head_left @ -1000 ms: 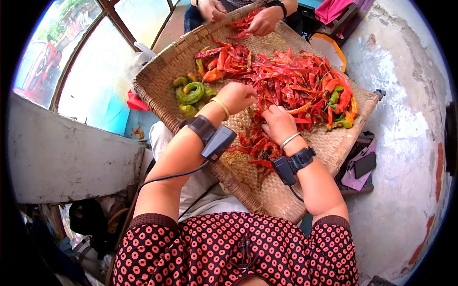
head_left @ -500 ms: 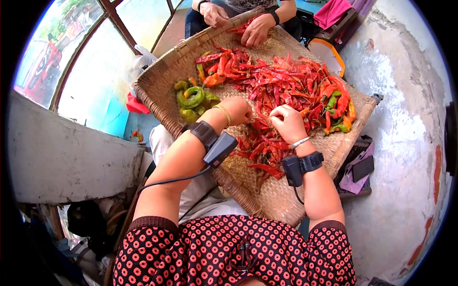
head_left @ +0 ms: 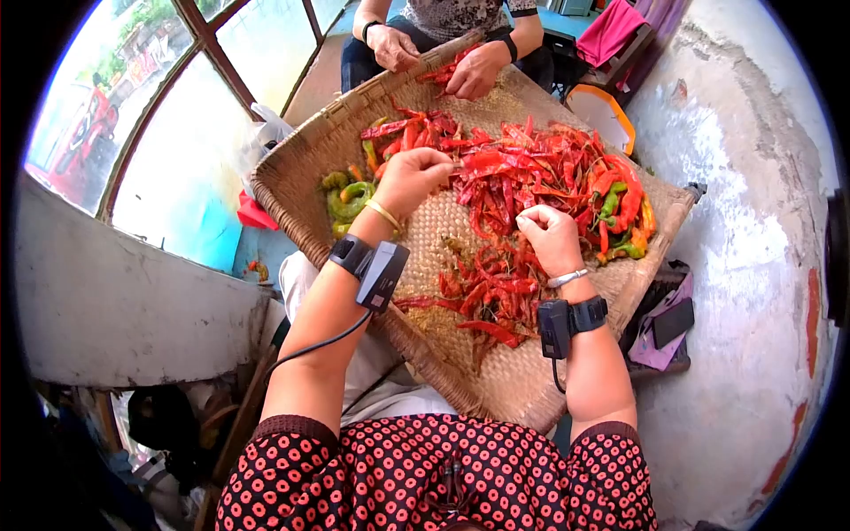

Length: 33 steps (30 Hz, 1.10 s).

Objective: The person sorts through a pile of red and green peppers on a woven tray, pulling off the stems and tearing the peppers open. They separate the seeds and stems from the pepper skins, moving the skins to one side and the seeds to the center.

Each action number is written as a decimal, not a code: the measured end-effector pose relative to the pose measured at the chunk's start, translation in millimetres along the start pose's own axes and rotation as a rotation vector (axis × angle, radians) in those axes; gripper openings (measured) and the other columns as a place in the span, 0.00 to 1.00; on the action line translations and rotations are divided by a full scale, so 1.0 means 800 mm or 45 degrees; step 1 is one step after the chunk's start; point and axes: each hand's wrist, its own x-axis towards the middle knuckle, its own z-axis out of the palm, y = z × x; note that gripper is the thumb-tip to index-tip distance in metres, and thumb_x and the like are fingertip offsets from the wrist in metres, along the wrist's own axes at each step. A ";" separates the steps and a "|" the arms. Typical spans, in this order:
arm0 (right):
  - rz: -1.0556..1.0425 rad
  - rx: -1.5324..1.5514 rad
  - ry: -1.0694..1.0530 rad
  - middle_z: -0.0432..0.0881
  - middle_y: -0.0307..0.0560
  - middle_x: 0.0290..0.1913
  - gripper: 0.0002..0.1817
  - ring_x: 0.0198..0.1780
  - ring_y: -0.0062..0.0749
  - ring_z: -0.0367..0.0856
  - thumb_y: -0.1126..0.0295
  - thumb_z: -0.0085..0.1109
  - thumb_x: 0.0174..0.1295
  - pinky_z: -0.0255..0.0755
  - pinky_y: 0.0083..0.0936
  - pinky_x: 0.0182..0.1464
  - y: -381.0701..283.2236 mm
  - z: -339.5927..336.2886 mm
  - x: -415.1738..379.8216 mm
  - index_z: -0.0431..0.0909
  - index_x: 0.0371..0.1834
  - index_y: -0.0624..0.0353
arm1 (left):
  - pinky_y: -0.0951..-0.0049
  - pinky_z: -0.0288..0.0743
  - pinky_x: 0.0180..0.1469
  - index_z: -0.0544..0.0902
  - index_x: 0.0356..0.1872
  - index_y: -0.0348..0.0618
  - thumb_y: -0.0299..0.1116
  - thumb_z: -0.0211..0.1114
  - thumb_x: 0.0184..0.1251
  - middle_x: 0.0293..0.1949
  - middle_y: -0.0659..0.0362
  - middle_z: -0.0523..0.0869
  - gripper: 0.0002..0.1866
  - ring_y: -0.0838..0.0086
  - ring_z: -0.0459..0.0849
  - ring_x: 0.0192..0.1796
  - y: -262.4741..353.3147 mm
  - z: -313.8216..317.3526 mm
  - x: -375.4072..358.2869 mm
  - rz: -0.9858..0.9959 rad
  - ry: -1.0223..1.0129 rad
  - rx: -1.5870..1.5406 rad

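A large heap of red chili peppers [head_left: 567,168] lies in a shallow woven basket [head_left: 425,217], with a smaller pile of dried red chilies [head_left: 496,288] nearer to me. My left hand [head_left: 412,181] is closed in a pinch at the heap's left side, and a bright red chili pepper [head_left: 483,164] extends from its fingertips. My right hand [head_left: 551,241] is also pinched, above the gap between the heap and the small pile; whatever its fingers hold is too small to make out. Green peppers [head_left: 347,205] sit at the basket's left, partly behind my left wrist.
Across the basket another person's hands [head_left: 476,71] handle red chilies at the far rim. Green and orange peppers [head_left: 630,239] lie at the right side. An orange-rimmed container [head_left: 606,115] stands beyond the basket, near the wall [head_left: 735,221]. Black devices with cables are strapped to my wrists.
My left hand has moved up and left, from the basket's middle to the big heap's edge, uncovering bare weave. My right hand has shifted slightly right and down, still pinched.
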 end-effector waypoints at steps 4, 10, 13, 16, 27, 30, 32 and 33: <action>0.109 0.231 -0.102 0.79 0.37 0.24 0.06 0.24 0.13 0.72 0.72 0.56 0.54 0.66 0.15 0.26 -0.007 0.000 -0.004 0.78 0.30 0.64 | 0.84 0.68 0.23 0.80 0.35 0.37 0.30 0.60 0.57 0.24 0.65 0.79 0.08 0.84 0.73 0.22 -0.002 -0.011 0.013 0.013 0.335 -0.393; 0.261 0.470 -0.082 0.77 0.35 0.23 0.06 0.19 0.14 0.70 0.70 0.55 0.57 0.65 0.12 0.22 -0.013 0.010 -0.007 0.77 0.30 0.61 | 0.69 0.72 0.42 0.76 0.42 0.37 0.31 0.64 0.51 0.34 0.51 0.81 0.17 0.61 0.79 0.37 -0.022 0.004 0.016 0.650 0.789 0.615; 0.256 0.462 -0.072 0.77 0.35 0.23 0.06 0.19 0.13 0.70 0.70 0.54 0.58 0.65 0.12 0.21 -0.012 0.013 -0.008 0.77 0.30 0.60 | 0.73 0.73 0.37 0.80 0.34 0.40 0.38 0.60 0.58 0.31 0.55 0.82 0.12 0.72 0.79 0.31 0.001 0.031 -0.017 0.241 -0.197 0.364; 0.182 0.503 -0.036 0.75 0.32 0.23 0.06 0.23 0.12 0.70 0.70 0.54 0.58 0.65 0.12 0.26 0.008 0.019 -0.003 0.77 0.30 0.61 | 0.77 0.72 0.33 0.80 0.38 0.41 0.44 0.62 0.56 0.26 0.58 0.80 0.17 0.80 0.77 0.29 -0.009 0.051 -0.026 0.383 -0.740 0.560; -0.210 -0.439 -0.275 0.80 0.49 0.31 0.12 0.33 0.43 0.78 0.61 0.57 0.50 0.72 0.33 0.36 -0.013 0.014 -0.013 0.78 0.33 0.56 | 0.72 0.74 0.36 0.77 0.41 0.36 0.34 0.62 0.54 0.30 0.51 0.81 0.15 0.72 0.81 0.33 -0.009 0.021 -0.001 0.292 0.183 0.136; -0.266 -0.720 -0.467 0.80 0.48 0.31 0.13 0.34 0.43 0.79 0.60 0.57 0.49 0.72 0.35 0.38 -0.016 0.024 -0.029 0.78 0.32 0.57 | 0.65 0.71 0.45 0.73 0.46 0.35 0.36 0.64 0.50 0.40 0.46 0.80 0.22 0.55 0.78 0.43 -0.009 0.015 -0.008 0.429 0.539 0.816; -0.321 -1.036 -0.651 0.80 0.49 0.31 0.14 0.34 0.43 0.79 0.59 0.58 0.48 0.72 0.37 0.39 -0.020 0.033 -0.036 0.78 0.32 0.56 | 0.67 0.72 0.42 0.76 0.42 0.37 0.33 0.64 0.50 0.37 0.48 0.81 0.18 0.58 0.79 0.40 -0.028 0.020 -0.007 0.533 0.353 0.766; -0.322 -1.034 -0.648 0.80 0.49 0.31 0.14 0.34 0.43 0.79 0.59 0.58 0.48 0.72 0.37 0.39 -0.022 0.037 -0.036 0.78 0.32 0.56 | 0.69 0.74 0.40 0.78 0.40 0.39 0.31 0.64 0.49 0.35 0.48 0.81 0.15 0.60 0.81 0.38 -0.025 0.025 -0.012 0.548 0.188 0.682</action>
